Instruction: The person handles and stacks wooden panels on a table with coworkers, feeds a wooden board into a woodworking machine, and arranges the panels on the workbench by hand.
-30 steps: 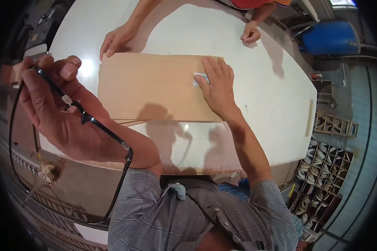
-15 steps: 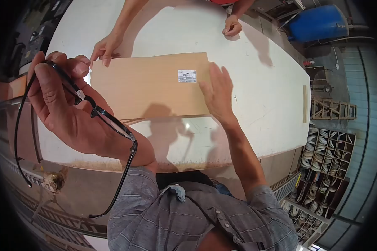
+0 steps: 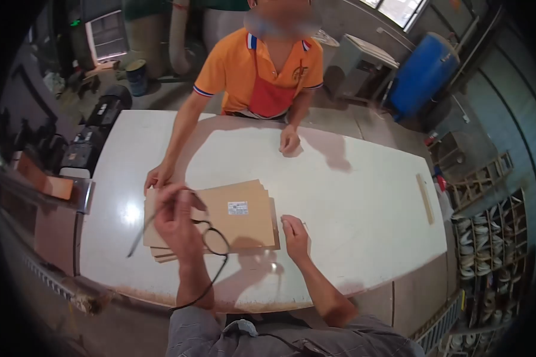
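A pair of black-framed eyeglasses hangs from my left hand, which is closed on it above the stack; the temples stick out to either side. Under it lie several flat light-brown boards, loosely stacked, the top one bearing a white printed label. Just right of the boards' edge, my right hand is over the white table with its fingers curled in and nothing visible in them. Across the table, a co-worker's hand touches the far left corner of the stack.
The white table spans the middle. A co-worker in an orange shirt stands at its far side, the other hand on the tabletop. A wooden strip lies near the right edge. Racks stand beyond, and a blue tank behind.
My view has tilted up, showing the co-worker. My left hand with the eyeglasses has moved away from the camera. My right hand has left the boards' edge and its fingers have curled.
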Demonstrator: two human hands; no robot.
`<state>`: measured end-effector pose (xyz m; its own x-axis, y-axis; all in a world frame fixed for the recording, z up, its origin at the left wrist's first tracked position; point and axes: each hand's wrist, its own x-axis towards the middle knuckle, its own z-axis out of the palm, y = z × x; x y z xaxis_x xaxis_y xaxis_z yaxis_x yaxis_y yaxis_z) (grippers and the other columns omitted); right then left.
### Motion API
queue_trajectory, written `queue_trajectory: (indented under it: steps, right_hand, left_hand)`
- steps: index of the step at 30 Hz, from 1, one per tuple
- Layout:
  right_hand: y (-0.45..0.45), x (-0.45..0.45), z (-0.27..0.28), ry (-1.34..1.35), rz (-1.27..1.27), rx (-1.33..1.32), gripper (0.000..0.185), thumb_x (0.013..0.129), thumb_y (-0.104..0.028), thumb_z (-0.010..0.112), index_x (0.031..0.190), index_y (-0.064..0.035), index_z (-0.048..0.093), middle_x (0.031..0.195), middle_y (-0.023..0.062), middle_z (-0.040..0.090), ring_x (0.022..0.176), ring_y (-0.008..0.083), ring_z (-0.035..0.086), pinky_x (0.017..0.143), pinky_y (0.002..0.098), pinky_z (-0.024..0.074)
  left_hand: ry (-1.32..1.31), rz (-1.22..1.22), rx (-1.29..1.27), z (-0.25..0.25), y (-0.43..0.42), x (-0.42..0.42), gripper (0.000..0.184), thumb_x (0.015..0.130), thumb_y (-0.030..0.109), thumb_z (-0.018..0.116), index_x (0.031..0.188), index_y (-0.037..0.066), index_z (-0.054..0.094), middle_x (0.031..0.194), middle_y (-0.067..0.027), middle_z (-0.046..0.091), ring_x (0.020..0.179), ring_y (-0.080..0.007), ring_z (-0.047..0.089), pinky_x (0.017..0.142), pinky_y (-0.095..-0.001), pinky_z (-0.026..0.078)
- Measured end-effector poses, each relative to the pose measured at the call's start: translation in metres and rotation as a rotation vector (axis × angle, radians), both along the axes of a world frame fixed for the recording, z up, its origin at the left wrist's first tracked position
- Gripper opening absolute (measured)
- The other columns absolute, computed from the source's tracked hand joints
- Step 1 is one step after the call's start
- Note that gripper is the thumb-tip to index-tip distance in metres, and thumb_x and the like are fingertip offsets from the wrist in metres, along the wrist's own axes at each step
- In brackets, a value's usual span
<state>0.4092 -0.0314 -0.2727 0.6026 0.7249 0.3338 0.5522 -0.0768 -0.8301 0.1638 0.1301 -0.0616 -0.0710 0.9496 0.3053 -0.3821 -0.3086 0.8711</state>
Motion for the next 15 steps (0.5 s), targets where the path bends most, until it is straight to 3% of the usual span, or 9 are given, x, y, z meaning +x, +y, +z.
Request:
queue_trajectory:
  steps: [3, 4, 6, 7, 13, 15]
  right_hand:
    - [-0.006, -0.007, 0.019, 0.128, 0.008, 0.025, 0.021, 0.108, -0.014, 0.062, 0.114, 0.0026, 0.073, 0.115, 0.0128, 0.072, 0.105, 0.0224, 0.067, 0.093, 0.0337, 0.0534]
    - [-0.005, -0.005, 0.02, 0.149, 0.01, 0.036, 0.02, 0.108, -0.015, 0.062, 0.114, 0.0017, 0.073, 0.113, 0.0123, 0.071, 0.103, 0.0228, 0.067, 0.091, 0.034, 0.0534]
    - [-0.006, -0.004, 0.02, 0.189, 0.029, 0.054, 0.019, 0.107, -0.016, 0.063, 0.113, 0.0001, 0.073, 0.11, 0.0111, 0.071, 0.1, 0.0235, 0.067, 0.087, 0.0348, 0.0533]
    - [-0.006, 0.0, 0.011, 0.191, 0.041, 0.091, 0.021, 0.107, -0.018, 0.063, 0.112, 0.0004, 0.072, 0.107, 0.0115, 0.07, 0.098, 0.0228, 0.066, 0.086, 0.0343, 0.053]
    - [-0.013, 0.011, 0.002, 0.234, 0.143, 0.116, 0.023, 0.108, -0.019, 0.06, 0.111, 0.0011, 0.07, 0.108, 0.0151, 0.071, 0.099, 0.0282, 0.068, 0.088, 0.0371, 0.0531]
    - [-0.012, 0.012, -0.003, 0.248, 0.158, 0.134, 0.023, 0.109, -0.017, 0.059, 0.112, 0.0021, 0.07, 0.109, 0.0135, 0.071, 0.101, 0.0249, 0.068, 0.088, 0.0361, 0.0536]
  left_hand:
    - [0.024, -0.164, -0.125, -0.031, -0.046, 0.027, 0.011, 0.105, 0.002, 0.063, 0.116, -0.001, 0.065, 0.084, -0.0053, 0.066, 0.074, -0.0119, 0.064, 0.068, -0.0258, 0.051]
    - [0.16, -0.127, -0.242, -0.036, -0.067, 0.035, 0.01, 0.105, 0.002, 0.064, 0.115, -0.001, 0.066, 0.086, -0.0057, 0.067, 0.074, -0.011, 0.064, 0.069, -0.0251, 0.051]
    - [0.058, -0.188, -0.257, -0.065, -0.105, 0.045, 0.012, 0.104, 0.005, 0.068, 0.114, -0.001, 0.067, 0.091, -0.0056, 0.069, 0.073, -0.0108, 0.065, 0.068, -0.0252, 0.054]
    - [0.174, -0.126, -0.252, -0.061, -0.126, 0.05, 0.014, 0.104, 0.007, 0.07, 0.115, -0.001, 0.067, 0.092, -0.0064, 0.07, 0.074, -0.0114, 0.066, 0.067, -0.0258, 0.055]
    - [0.277, -0.155, -0.42, -0.108, -0.195, 0.083, 0.019, 0.103, 0.01, 0.071, 0.117, -0.002, 0.069, 0.096, -0.0089, 0.072, 0.074, -0.0129, 0.067, 0.066, -0.027, 0.057]
    - [0.253, -0.151, -0.455, -0.112, -0.211, 0.097, 0.017, 0.102, 0.01, 0.071, 0.114, -0.003, 0.07, 0.096, -0.0081, 0.073, 0.077, -0.0126, 0.068, 0.066, -0.0271, 0.057]
